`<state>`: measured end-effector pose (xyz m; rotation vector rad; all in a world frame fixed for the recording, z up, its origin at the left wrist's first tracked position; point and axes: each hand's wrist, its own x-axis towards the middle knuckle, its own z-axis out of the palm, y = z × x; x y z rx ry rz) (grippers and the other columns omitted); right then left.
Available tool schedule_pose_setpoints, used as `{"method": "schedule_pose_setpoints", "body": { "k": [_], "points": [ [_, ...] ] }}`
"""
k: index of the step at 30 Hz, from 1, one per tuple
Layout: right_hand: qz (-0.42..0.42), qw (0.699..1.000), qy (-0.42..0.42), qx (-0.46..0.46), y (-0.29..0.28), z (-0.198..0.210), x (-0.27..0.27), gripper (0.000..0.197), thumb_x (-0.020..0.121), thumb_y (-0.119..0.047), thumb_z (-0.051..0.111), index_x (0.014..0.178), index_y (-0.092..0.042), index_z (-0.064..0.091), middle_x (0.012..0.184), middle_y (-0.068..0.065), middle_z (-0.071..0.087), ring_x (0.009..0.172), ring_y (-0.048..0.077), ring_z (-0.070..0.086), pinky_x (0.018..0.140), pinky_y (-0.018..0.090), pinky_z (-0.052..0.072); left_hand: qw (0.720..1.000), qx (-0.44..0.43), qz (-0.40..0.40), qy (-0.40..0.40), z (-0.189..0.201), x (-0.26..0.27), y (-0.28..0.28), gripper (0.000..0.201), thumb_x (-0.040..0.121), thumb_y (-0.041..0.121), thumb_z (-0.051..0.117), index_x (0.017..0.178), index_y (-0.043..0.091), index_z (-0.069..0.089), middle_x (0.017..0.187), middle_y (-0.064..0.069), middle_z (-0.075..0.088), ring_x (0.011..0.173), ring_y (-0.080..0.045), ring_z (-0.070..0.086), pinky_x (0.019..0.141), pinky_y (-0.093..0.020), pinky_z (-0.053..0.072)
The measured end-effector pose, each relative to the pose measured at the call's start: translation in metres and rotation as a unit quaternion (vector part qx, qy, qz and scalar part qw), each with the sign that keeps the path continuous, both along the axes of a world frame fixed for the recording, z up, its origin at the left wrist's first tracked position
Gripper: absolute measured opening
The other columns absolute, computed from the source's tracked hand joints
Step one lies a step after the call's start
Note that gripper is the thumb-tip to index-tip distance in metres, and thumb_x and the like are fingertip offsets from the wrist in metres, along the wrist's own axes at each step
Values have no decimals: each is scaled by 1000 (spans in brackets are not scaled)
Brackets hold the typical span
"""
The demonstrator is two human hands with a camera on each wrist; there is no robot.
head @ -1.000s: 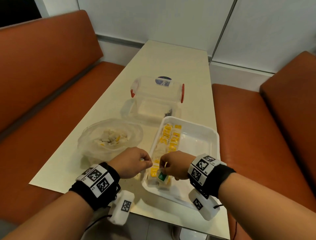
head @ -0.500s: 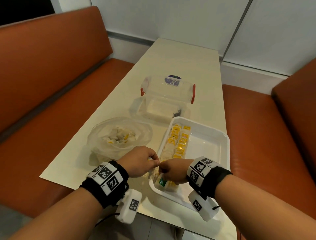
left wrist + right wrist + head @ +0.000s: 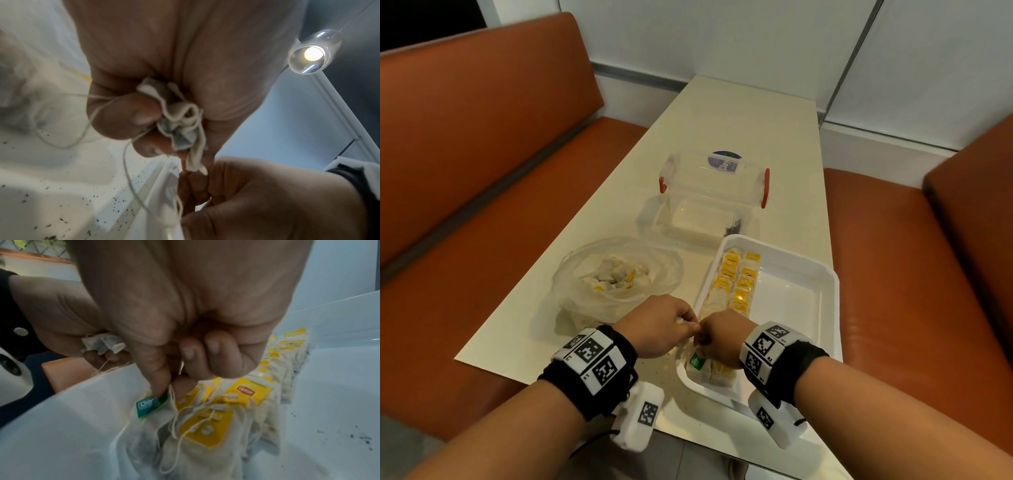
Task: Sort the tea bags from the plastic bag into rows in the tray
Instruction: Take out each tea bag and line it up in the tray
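Observation:
The white tray [image 3: 825,291] holds two rows of tea bags [image 3: 736,291] with yellow tags along its left side. My left hand [image 3: 685,322] hovers at the tray's near-left rim and clutches a crumpled bunch of tea bags [image 3: 179,120] whose strings dangle. My right hand [image 3: 702,342] is just inside that corner, touching the left hand. Its thumb and forefinger [image 3: 162,386] pinch the string and green tag [image 3: 153,404] of a tea bag lying at the near end of the left row. The plastic bag [image 3: 616,274], left of the tray, lies open with more tea bags inside.
A clear lidded box [image 3: 715,195] with red latches stands behind the tray. Tea crumbs speckle the table [image 3: 61,194] and the tray floor [image 3: 349,434]. The tray's right half [image 3: 791,301] is bare. Orange benches flank the narrow table.
My left hand has moved right until it meets the right hand at the tray's near-left corner. The right hand has kept its pinch on the green-tagged tea bag.

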<state>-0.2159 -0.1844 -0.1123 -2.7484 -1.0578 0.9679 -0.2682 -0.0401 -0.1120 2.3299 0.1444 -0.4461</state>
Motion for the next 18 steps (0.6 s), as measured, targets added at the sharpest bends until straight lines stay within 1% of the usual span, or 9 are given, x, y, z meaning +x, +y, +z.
{"method": "schedule_pose_setpoints", "body": {
  "k": [1,3,4,6,8,11,13,15,18],
  "points": [
    [-1,1000,-7,2,0,0,0,22,91,-29,59,108,-17,67,107,5,67,100,23,62,79,29,46,1000,0,0,1,0,0,0,14,92,36,61,94,26,70,90,5,70,79,-7,64,70,-23,50],
    [-8,1000,-19,3,-1,1,2,23,90,-31,60,106,-17,66,106,4,67,98,23,62,80,30,49,1000,-1,-1,-1,0,0,-1,13,92,36,61,94,26,70,87,6,69,74,-5,62,65,-20,47],
    [-14,1000,-23,2,-4,2,3,23,88,-33,61,104,-17,66,104,4,67,96,22,61,80,31,50,1000,-1,0,-3,0,-1,-2,14,92,35,61,95,24,70,84,7,68,70,-3,60,62,-19,44],
    [-18,999,-33,1,-11,7,6,21,86,-35,64,97,-18,64,99,2,65,88,19,58,76,30,49,1000,0,2,-7,0,-1,-2,17,92,35,61,98,23,70,83,9,65,66,0,55,60,-18,41],
    [-3,999,-34,-10,-20,12,9,19,84,-34,66,95,-20,64,97,1,65,86,18,57,74,29,49,1000,-3,4,-9,-1,-2,-2,17,92,35,61,98,22,70,84,12,62,66,1,53,62,-20,41],
    [35,998,-17,-40,-25,13,9,17,84,-32,67,98,-23,66,99,-1,66,91,19,59,80,32,52,1000,-12,5,-11,-4,-4,-1,13,91,35,62,94,24,68,89,12,61,67,2,51,67,-22,41],
    [53,998,-4,-44,-22,10,6,16,84,-29,67,99,-24,68,101,-1,67,94,20,60,83,32,51,1000,-19,3,-10,-5,-5,-1,10,91,34,62,90,26,66,85,14,59,68,3,50,71,-23,42],
    [77,995,-2,-65,-15,7,2,21,84,-30,68,103,-22,67,103,0,67,97,22,60,82,32,51,1000,-19,2,-9,-5,-6,-1,8,91,33,62,88,27,65,80,16,56,67,3,50,71,-23,41],
    [100,989,-11,-107,-6,4,-1,28,85,-32,66,108,-17,66,104,5,66,96,25,61,80,34,51,1000,-19,3,-19,-3,-6,-1,8,91,33,63,87,26,65,82,15,58,68,2,52,70,-23,42]
  ]
}}
